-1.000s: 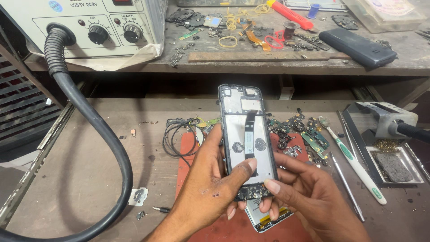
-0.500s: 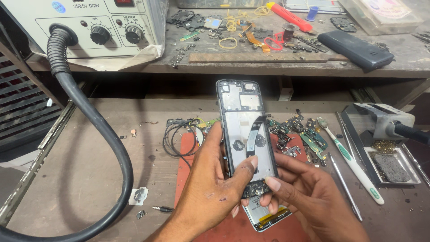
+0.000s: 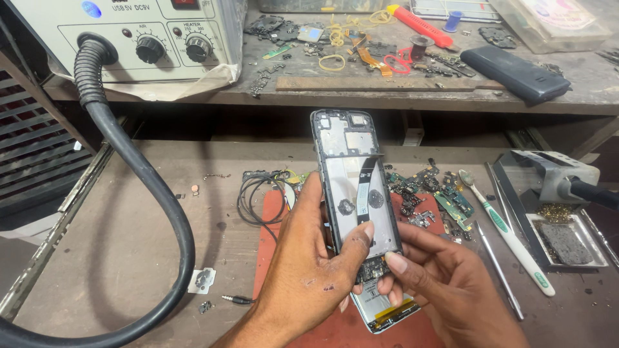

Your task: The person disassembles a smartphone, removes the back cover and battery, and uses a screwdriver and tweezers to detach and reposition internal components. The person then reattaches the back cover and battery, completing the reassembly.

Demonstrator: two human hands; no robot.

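- Since the earlier frames the opened phone frame (image 3: pixel 356 187) has stayed upright between the hands, shifting only a little; the black flex strip (image 3: pixel 365 187) across its middle now runs from upper right down towards the lower left.
- Left hand (image 3: pixel 308 270) is closed round the frame's lower left edge, thumb pressed flat on the inner face near the bottom.
- Right hand (image 3: pixel 445 283) comes in from the lower right, its fingers curled, the forefinger tip touching the frame's bottom end just beside the left thumb; whether it truly grips or only steadies is hard to tell from this angle.
- Long axis of the frame runs away from the person, top end pointing towards the back shelf and leaning slightly left; the lower end sits in both hands, the left nearer to its middle.
- Under the hands lies a second phone part (image 3: pixel 383 309) on the red mat (image 3: pixel 271 251).
- Nearby: loose black wire (image 3: pixel 255 196) to the left, small circuit boards (image 3: pixel 438 196) to the right, a white-and-green toothbrush (image 3: pixel 509 232), the thick black hose (image 3: pixel 138 174) of the hot-air station (image 3: pixel 129 32).
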